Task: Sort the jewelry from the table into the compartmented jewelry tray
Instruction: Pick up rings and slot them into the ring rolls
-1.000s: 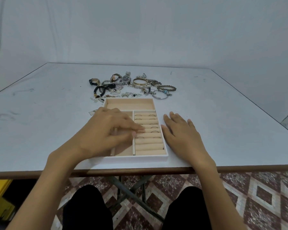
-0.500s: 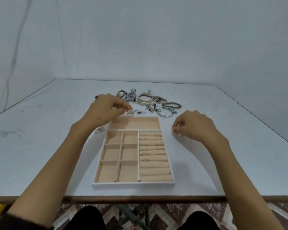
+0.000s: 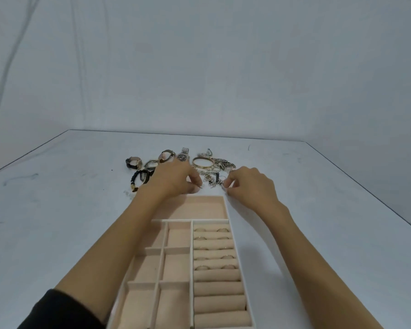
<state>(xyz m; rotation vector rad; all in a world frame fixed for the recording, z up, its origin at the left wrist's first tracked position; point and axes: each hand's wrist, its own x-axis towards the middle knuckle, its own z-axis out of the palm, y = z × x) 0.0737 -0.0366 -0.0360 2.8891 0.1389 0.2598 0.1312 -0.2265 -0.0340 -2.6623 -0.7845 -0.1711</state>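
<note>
The beige compartmented jewelry tray (image 3: 233, 236) lies lengthwise in front of me, with several rings tucked into its right-hand ring rolls (image 3: 215, 243). Its other compartments look empty. Beyond its far end lies the jewelry pile: watches (image 3: 182, 156), a gold bangle (image 3: 201, 163), a black bead bracelet (image 3: 140, 178) and tangled silver chains (image 3: 212, 180). My left hand (image 3: 173, 179) reaches over the tray's far left corner, fingertips pinching a small silver piece (image 3: 201, 185). At the pile's near right edge, my right hand (image 3: 249, 186) has curled fingers pinching another small silver piece (image 3: 224, 185).
The white table (image 3: 318, 210) runs to a back edge against a pale wall, and its right edge slopes off at the right. A few tiny pieces (image 3: 128, 194) lie left of my left wrist.
Both hands left the tray and reached forward to the jewelry pile, closing in on small silver pieces at its near edge. My view tilted up and moved closer.
</note>
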